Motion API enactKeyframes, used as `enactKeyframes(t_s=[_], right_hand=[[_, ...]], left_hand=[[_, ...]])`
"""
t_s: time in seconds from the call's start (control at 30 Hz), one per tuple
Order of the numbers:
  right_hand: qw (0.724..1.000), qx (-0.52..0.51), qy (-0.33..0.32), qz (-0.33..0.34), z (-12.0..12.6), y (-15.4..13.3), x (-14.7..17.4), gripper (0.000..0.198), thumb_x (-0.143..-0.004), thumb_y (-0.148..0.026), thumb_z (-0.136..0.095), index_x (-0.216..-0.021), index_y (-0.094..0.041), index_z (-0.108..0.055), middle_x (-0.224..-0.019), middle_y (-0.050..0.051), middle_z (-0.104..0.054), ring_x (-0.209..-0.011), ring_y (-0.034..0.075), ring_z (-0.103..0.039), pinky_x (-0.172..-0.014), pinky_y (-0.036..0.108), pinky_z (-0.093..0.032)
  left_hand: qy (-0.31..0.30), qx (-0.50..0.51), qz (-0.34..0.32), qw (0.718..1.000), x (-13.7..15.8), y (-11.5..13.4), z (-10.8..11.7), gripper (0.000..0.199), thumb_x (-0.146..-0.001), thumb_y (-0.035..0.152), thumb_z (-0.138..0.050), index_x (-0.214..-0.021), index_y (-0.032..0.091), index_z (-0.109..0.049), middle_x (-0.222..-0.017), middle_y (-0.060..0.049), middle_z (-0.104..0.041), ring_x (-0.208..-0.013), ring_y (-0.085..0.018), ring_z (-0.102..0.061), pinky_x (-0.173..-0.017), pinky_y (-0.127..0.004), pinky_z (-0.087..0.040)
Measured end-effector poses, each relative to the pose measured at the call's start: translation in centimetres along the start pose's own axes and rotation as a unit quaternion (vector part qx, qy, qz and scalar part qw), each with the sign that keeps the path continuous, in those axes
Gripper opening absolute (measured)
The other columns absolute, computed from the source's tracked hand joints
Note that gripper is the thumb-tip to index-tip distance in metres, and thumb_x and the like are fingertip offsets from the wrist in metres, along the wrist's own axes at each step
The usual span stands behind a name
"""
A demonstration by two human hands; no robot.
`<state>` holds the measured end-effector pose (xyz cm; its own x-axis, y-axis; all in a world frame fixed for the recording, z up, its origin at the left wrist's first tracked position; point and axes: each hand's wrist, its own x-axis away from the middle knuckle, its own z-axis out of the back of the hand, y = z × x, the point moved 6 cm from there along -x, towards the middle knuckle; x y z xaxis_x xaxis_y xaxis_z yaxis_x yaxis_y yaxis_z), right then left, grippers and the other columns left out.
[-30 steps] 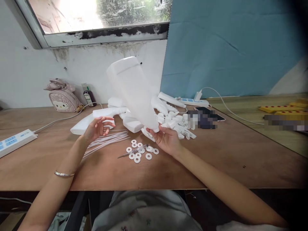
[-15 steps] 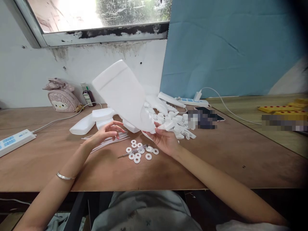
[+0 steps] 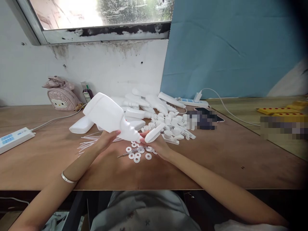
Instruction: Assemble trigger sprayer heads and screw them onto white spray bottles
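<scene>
A white plastic bottle (image 3: pixel 106 112) with a wide flat body and a ribbed neck is held tilted above the table, neck pointing down to the right. My left hand (image 3: pixel 108 138) is closed around the underside of its body. At the neck end my right hand (image 3: pixel 157 144) is closed, its fingertips touching the neck. A long white plastic piece (image 3: pixel 154 132) with a rounded end lies across those fingers. Beneath the hands are several white washers (image 3: pixel 148 156) and a clear-handled screwdriver (image 3: pixel 127 154). White thin tubes (image 3: pixel 89 142) lie by my left hand, partly hidden.
Behind the hands is a heap of small white plastic parts (image 3: pixel 176 122), with more white bottles (image 3: pixel 80 125) to the left and back. A pink bag (image 3: pixel 60 98), a dark bottle (image 3: pixel 88 93), power strips (image 3: pixel 16 140) and a phone (image 3: pixel 211 114) stand or lie around.
The bottle has come down and turned, its body now lower. My left hand has gone from free and spread to holding the body. A long white piece now shows in my right hand.
</scene>
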<state>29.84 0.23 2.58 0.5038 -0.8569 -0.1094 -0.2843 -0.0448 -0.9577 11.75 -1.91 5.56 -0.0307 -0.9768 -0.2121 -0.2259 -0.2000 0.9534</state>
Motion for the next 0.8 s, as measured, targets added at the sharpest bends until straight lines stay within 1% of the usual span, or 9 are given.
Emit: enactKeyframes(t_s=[0.1, 0.2, 0.3, 0.43, 0.5, 0.57, 0.6, 0.67, 0.8], right_hand=[[0.995, 0.09, 0.025, 0.035, 0.4, -0.3, 0.0, 0.025, -0.06, -0.028, -0.076, -0.081, -0.017, -0.068, -0.078, 0.004, -0.069, -0.074, 0.02, -0.065, -0.07, 0.034, -0.055], [0.995, 0.08, 0.033, 0.044, 0.6, -0.3, 0.1, 0.021, -0.058, -0.028, -0.077, -0.072, -0.018, -0.065, -0.074, 0.004, -0.068, -0.074, 0.022, -0.066, -0.069, 0.035, -0.055], [0.997, 0.054, 0.026, 0.045, 0.5, -0.1, 0.0, 0.02, -0.058, -0.028, -0.076, -0.068, -0.019, -0.063, -0.071, 0.004, -0.068, -0.072, 0.022, -0.066, -0.066, 0.034, -0.055], [0.992, 0.105, 0.012, 0.07, 0.6, -0.1, 0.0, 0.017, -0.062, -0.028, -0.073, -0.071, -0.019, -0.061, -0.072, 0.003, -0.068, -0.069, 0.02, -0.065, -0.063, 0.033, -0.054], [0.982, 0.167, 0.008, 0.093, 0.6, -0.2, 0.1, 0.014, -0.064, -0.027, -0.07, -0.071, -0.019, -0.061, -0.071, 0.002, -0.067, -0.068, 0.019, -0.063, -0.061, 0.031, -0.051], [0.968, 0.228, 0.006, 0.108, 0.6, -0.3, 0.2, 0.01, -0.066, -0.025, -0.068, -0.07, -0.019, -0.061, -0.068, 0.001, -0.065, -0.064, 0.017, -0.061, -0.058, 0.028, -0.048], [0.961, 0.252, 0.004, 0.111, 0.5, -0.3, 0.3, 0.008, -0.067, -0.023, -0.067, -0.07, -0.018, -0.06, -0.067, 0.0, -0.065, -0.061, 0.016, -0.06, -0.056, 0.027, -0.047], [0.952, 0.286, -0.007, 0.112, 0.3, -0.3, 0.5, 0.008, -0.066, -0.02, -0.066, -0.071, -0.018, -0.06, -0.069, 0.0, -0.065, -0.061, 0.015, -0.059, -0.054, 0.025, -0.045], [0.929, 0.35, -0.056, 0.107, -0.6, 0.1, 0.9, 0.01, -0.067, -0.017, -0.062, -0.076, -0.018, -0.06, -0.075, 0.0, -0.067, -0.065, 0.014, -0.059, -0.055, 0.023, -0.041]], left_hand=[[0.029, 0.03, 0.01, 0.999, -0.3, 0.0, 0.3, 0.06, -0.061, 0.028, -0.072, -0.117, 0.018, -0.053, -0.104, -0.008, -0.064, -0.112, -0.029, -0.049, -0.092, -0.04, -0.042], [0.05, 0.048, -0.001, 0.998, -0.5, 0.2, 0.7, 0.058, -0.063, 0.026, -0.068, -0.118, 0.019, -0.051, -0.105, -0.007, -0.064, -0.11, -0.027, -0.051, -0.087, -0.038, -0.046], [0.071, 0.064, -0.015, 0.995, -0.8, 0.7, 1.3, 0.055, -0.065, 0.026, -0.065, -0.117, 0.02, -0.05, -0.104, -0.006, -0.064, -0.104, -0.026, -0.055, -0.081, -0.037, -0.05], [0.118, 0.099, -0.034, 0.988, -1.1, 2.2, 2.6, 0.039, -0.068, 0.028, -0.059, -0.106, 0.022, -0.055, -0.096, -0.003, -0.066, -0.094, -0.024, -0.06, -0.067, -0.031, -0.053], [0.169, 0.154, -0.047, 0.972, -1.1, 3.2, 4.1, 0.027, -0.072, 0.029, -0.055, -0.097, 0.022, -0.057, -0.089, -0.001, -0.067, -0.084, -0.02, -0.062, -0.06, -0.026, -0.052], [0.224, 0.214, -0.055, 0.949, -0.9, 4.2, 6.0, 0.021, -0.077, 0.033, -0.048, -0.091, 0.021, -0.058, -0.077, 0.001, -0.067, -0.069, -0.015, -0.062, -0.055, -0.023, -0.05], [0.246, 0.233, -0.06, 0.939, -0.7, 4.7, 6.9, 0.024, -0.079, 0.037, -0.045, -0.09, 0.02, -0.057, -0.07, 0.001, -0.066, -0.063, -0.012, -0.061, -0.054, -0.022, -0.049], [0.272, 0.265, -0.066, 0.923, -0.4, 5.4, 8.6, 0.033, -0.081, 0.043, -0.038, -0.09, 0.017, -0.056, -0.063, 0.002, -0.063, -0.057, -0.009, -0.058, -0.052, -0.019, -0.048], [0.31, 0.32, -0.076, 0.892, 0.1, 5.9, 10.8, 0.042, -0.081, 0.048, -0.033, -0.093, 0.013, -0.053, -0.069, 0.001, -0.065, -0.053, -0.006, -0.054, -0.048, -0.016, -0.043]])
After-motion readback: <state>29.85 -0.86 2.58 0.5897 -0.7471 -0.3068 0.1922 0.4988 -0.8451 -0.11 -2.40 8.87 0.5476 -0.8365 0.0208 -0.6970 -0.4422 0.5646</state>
